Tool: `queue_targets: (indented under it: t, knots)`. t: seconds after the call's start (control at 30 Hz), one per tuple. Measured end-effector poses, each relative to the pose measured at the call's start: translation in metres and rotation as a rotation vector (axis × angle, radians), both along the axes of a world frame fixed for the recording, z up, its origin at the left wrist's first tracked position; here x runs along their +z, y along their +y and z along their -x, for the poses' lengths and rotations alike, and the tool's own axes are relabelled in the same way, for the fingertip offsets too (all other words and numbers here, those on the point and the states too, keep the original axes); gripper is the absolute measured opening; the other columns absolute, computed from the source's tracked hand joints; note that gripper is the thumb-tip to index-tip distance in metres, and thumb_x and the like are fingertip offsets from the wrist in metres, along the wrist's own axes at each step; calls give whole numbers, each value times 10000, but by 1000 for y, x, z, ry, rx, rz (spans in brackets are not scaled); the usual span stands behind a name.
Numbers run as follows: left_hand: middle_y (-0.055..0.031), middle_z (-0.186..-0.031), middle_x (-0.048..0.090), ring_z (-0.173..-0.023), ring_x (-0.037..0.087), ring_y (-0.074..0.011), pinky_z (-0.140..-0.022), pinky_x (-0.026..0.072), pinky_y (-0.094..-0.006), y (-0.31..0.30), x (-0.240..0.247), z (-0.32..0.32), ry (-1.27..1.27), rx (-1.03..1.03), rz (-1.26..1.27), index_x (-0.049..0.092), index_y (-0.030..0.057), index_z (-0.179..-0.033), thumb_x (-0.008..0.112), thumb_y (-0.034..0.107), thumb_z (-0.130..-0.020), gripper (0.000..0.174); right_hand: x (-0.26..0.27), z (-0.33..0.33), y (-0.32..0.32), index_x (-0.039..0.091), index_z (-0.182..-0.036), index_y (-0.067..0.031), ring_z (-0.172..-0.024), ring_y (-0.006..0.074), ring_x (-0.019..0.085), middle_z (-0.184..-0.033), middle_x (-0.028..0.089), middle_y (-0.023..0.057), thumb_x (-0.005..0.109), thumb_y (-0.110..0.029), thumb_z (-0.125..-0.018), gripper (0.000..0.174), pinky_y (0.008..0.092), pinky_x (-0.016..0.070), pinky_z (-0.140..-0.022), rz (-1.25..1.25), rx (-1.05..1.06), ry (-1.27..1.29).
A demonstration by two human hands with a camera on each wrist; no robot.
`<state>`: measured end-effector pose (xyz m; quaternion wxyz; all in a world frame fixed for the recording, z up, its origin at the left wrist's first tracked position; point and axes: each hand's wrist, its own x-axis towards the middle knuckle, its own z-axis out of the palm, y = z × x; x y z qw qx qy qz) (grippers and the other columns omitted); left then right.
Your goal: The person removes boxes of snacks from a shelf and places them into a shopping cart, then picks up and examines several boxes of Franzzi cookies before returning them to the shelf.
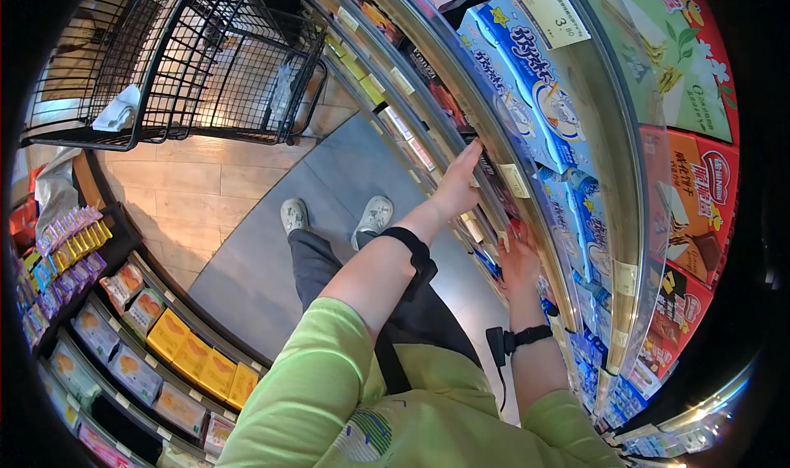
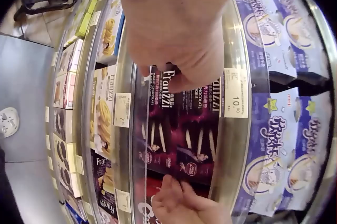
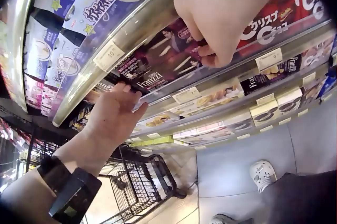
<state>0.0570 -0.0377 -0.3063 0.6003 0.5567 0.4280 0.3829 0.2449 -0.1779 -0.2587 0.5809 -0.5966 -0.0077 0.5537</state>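
Dark purple Franzzi boxes point(image 2: 181, 124) point(image 3: 160, 58) lie side by side on a shelf, between the two hands. At one end, my left hand point(image 1: 457, 184) point(image 2: 176, 29) point(image 3: 113, 113) rests its loosely extended fingers on the boxes. My right hand point(image 1: 520, 261) point(image 2: 184, 203) point(image 3: 226, 16) is at the opposite end, with bent fingers and thumb gripping the box edge. The palm hides part of that contact in the right wrist view.
Red boxes point(image 3: 279, 16) lie beside the purple ones. Blue-and-white packs point(image 1: 535, 81) fill the neighbouring shelf, behind a clear shelf lip. A black wire cart point(image 1: 222, 65) stands at the upper left, and another stocked shelf with yellow boxes point(image 1: 193, 353) is at the lower left.
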Motion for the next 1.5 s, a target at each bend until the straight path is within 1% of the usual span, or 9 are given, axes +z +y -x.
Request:
queue_targets:
  t: [0.47,0.8,0.9,0.97,1.0,1.2,1.27,1.37,1.5]
  knots:
    - [-227,-1403,372,-1309,355,-363,-1081,312,-337,10,-6,3,-55,-43,91,346,-42,-1352,559,-86,-652,734,1,7,9,393,-1363,-162,-1261,266,370,-1385,356,7,512,-5,-804,593,438,328,-943,98,100,-36]
    - [-219,-1403,376,-1303,366,-360,-1070,329,-333,14,7,11,-34,-98,163,329,-28,-1368,548,-95,-665,739,5,9,10,397,-1346,-127,-1269,280,375,-1394,342,22,517,-13,-805,566,456,349,-939,108,113,-44]
    - [-217,-1414,364,-1309,360,-359,-1074,324,-333,12,0,10,44,-86,32,318,-22,-1380,551,-92,-667,753,4,6,10,424,-1313,-116,-1247,287,408,-1373,380,38,513,-6,-798,534,463,360,-940,141,154,-127]
    - [-209,-1432,344,-1330,333,-349,-1088,305,-331,8,4,11,12,-48,13,306,-9,-1393,556,-91,-664,775,-1,-1,10,342,-1400,-108,-1267,287,380,-1491,248,59,514,-10,-807,625,459,354,-923,150,111,-63]
    - [-209,-1432,344,-1330,333,-349,-1088,305,-331,5,6,13,12,-47,14,306,-9,-1393,556,-91,-664,775,-3,-3,8,342,-1400,-108,-1267,287,380,-1491,248,59,514,-10,-807,625,459,354,-923,151,112,-62]
    - [-164,-1268,536,-1102,542,-331,-939,443,-343,-30,14,50,87,-90,200,476,55,-1303,541,-62,-668,649,-14,2,-9,384,-1367,-108,-1054,263,527,-1367,420,81,500,-37,-839,545,410,439,-797,209,20,-110]
    - [-114,-1185,572,-1015,554,-206,-788,479,-293,-53,-11,64,111,-151,322,483,58,-1302,538,-42,-709,604,-24,5,-21,422,-1332,-119,-925,234,566,-1233,533,71,505,-74,-859,483,372,439,-740,325,64,-97]
    - [-76,-1121,589,-965,567,-164,-777,482,-277,-88,-28,105,38,-112,557,509,67,-1279,547,-32,-715,574,-29,24,-26,446,-1305,-125,-880,216,568,-1144,580,76,505,-110,-879,431,352,426,-727,493,273,-102]
    - [-62,-1110,598,-958,574,-150,-784,489,-297,-122,-41,178,128,-62,640,530,64,-1251,564,-15,-729,529,-41,51,-38,445,-1309,-126,-874,207,567,-1123,583,91,511,-137,-887,427,346,421,-724,529,410,-58]
